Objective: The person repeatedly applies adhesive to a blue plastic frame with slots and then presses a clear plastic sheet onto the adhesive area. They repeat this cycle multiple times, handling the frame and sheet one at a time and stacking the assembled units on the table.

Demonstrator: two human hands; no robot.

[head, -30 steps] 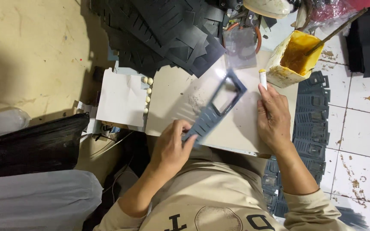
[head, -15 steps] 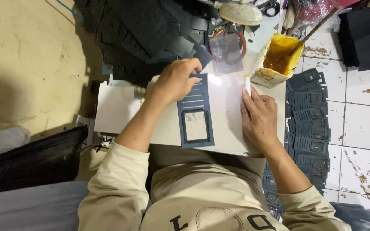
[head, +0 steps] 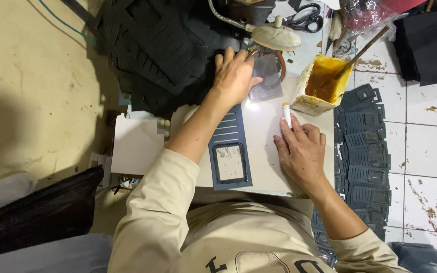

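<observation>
A dark blue cut-out piece [head: 229, 149] with slots and a rectangular window lies flat on the pale work board [head: 266, 136]. My left hand [head: 234, 76] reaches past the board's far edge and touches a clear plastic sheet [head: 268, 76] beside a round reddish rim. My right hand [head: 300, 151] rests palm down on the board's right side, its fingers on a small white stick [head: 287, 114] with a yellowish tip.
A yellow glue container [head: 319, 86] with a stick in it stands at the board's far right corner. Piles of dark cut pieces lie at the far left [head: 163, 50] and on the tiled floor at right [head: 362, 146]. Scissors [head: 307, 17] and a lamp head [head: 276, 36] are beyond.
My left hand laid the blue piece flat on the board, let it go and reached further out to the clear sheet. My right hand stayed on the board.
</observation>
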